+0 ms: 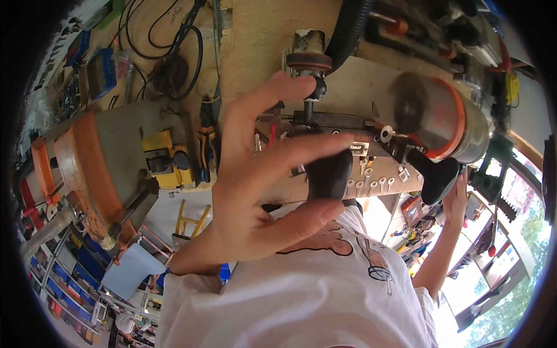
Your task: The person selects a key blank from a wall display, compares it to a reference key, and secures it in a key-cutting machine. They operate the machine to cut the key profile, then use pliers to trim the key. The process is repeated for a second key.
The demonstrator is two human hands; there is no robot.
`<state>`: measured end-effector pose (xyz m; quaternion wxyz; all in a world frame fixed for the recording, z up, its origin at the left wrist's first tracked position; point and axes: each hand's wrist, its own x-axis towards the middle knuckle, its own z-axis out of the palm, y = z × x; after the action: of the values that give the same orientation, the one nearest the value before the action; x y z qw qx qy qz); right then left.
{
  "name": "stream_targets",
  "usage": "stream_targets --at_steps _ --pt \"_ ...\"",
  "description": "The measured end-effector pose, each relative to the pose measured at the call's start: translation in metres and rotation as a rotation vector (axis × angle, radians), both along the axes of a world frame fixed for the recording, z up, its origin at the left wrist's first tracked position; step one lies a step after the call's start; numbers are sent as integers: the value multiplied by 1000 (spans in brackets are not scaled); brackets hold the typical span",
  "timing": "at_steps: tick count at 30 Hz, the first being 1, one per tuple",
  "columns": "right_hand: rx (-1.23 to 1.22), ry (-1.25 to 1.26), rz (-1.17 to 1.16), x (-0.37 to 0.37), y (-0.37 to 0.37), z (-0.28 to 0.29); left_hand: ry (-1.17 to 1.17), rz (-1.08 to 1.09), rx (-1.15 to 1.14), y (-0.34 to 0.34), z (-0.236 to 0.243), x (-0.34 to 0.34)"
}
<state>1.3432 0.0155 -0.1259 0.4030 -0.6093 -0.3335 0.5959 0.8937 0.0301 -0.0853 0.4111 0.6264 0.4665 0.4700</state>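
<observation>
My left hand is raised in the middle, open, its fingers and thumb spread apart. Behind its thumb and index finger shows a black lever handle of a small key-cutting machine. One upper fingertip overlaps a round black knob; whether it touches cannot be told. At the right, my right hand reaches up beside a second black handle, fingers stretched toward the underside of the grey motor housing with its orange ring. Its fingertips are partly hidden.
Several keys hang along the bench's front edge. Left of the machine lie pliers and a yellow device. A larger orange-and-grey machine stands farther left. Black cables and a black corrugated hose are at the back.
</observation>
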Motion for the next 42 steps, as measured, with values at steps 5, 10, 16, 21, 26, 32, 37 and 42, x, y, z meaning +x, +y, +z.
stream_targets --at_steps 5,10,16,21,26,32,37,42 --pt "143 -210 18 -25 13 6 -3 -44 -46 1 6 -4" --pt "-5 -520 -220 -4 7 -35 97 -88 111 6 7 -6" --pt "131 -229 -322 -14 -20 -13 134 -130 132 10 13 -7" --pt "22 -318 -465 -58 24 -8 189 -134 130 11 15 -10" --pt "204 135 -217 -10 -13 -9 170 -100 125 16 12 -8" --pt "33 -664 -232 -30 21 -15 167 -122 132 20 12 -7" --pt "124 -116 -309 -44 -4 -13 135 -125 87 20 12 -2" --pt "16 -598 -232 -14 27 -20 109 -120 99 21 10 1"
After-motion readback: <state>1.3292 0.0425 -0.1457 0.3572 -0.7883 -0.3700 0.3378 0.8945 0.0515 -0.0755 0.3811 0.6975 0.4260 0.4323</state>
